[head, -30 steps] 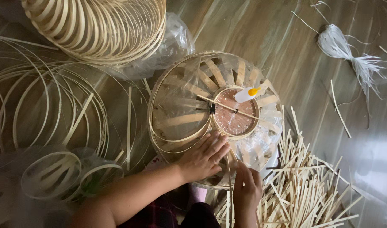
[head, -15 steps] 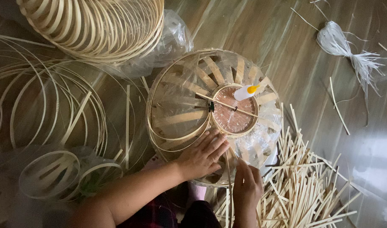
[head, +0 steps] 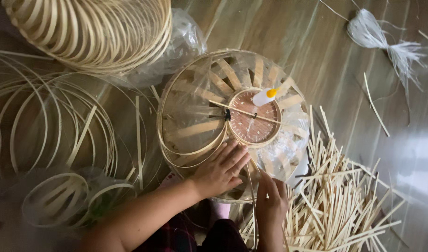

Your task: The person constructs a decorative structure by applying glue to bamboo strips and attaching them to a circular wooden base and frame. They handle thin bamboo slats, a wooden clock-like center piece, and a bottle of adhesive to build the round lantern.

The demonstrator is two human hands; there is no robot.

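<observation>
Wooden floor [head: 344,84], seen from above, bearing all items. Far left: a large stack of finished bamboo frames [head: 90,32], lying partly on clear plastic wrap [head: 188,42]. Left: loose bamboo hoops [head: 46,121] spread flat in overlapping rings, with single straight strips among them. Centre: a round bamboo basket frame [head: 195,116], its flat splints radiating from a circular woven disc [head: 253,123]; a thin stick lies across the disc, and clear plastic film lies over parts of the frame. Near right: a heap of short bamboo sticks [head: 344,200], fanned out and just beside the frame. Near left: small ribbed bamboo pieces in a plastic bag [head: 60,200]. Far right: a bundle of pale fibre [head: 386,42], well apart from the frame, with a stray strip near it.

The left hand [head: 221,170] lies flat, fingers spread and extended, palm down on the near rim of the basket frame, pressing on it rather than gripping. The right hand [head: 271,203] sits just beside it at the near edge, fingers curled about a thin bamboo strip [head: 251,196] that runs up toward the frame; whether the pinch is fully closed cannot be told. The two hands are close but not touching.

A small white glue bottle [head: 264,96] with an orange cap rests tilted on the far edge of the woven disc.
</observation>
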